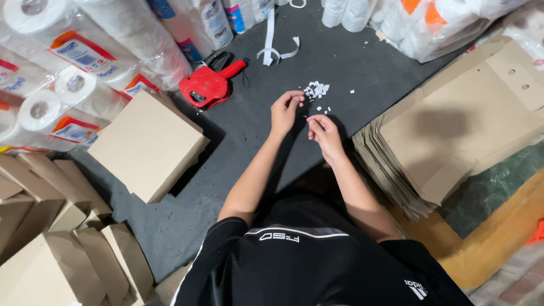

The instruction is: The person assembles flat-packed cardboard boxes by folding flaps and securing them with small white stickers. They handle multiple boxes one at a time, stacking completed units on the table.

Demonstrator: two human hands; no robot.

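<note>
**Both hands pinch at small white paper scraps on the dark mat**

Fingers of the left hand [285, 110] are drawn together in a pinch just at the edge of a little heap of white paper bits [316, 89], which lies on the dark grey floor mat [351, 62] at about one o'clock from that hand. The right hand [323, 131] sits just beside it, lower and toward four o'clock, thumb and forefinger closed on something tiny and pale; what exactly it holds is too small to tell. A few loose scraps are scattered between the heap and the right hand.

At ten o'clock from the hands lies a red price-label gun [208, 86] with a black strap, and above it, at twelve o'clock, curls a strip of white label backing tape [271, 39]. A closed brown cardboard box [148, 145] rests at nine o'clock, with more folded boxes [62, 243] piled toward seven o'clock. At three o'clock stands a thick stack of flat cardboard blanks [453, 130]. Wrapped packs of paper towel rolls [73, 62] crowd the far edge from ten to one o'clock.
</note>
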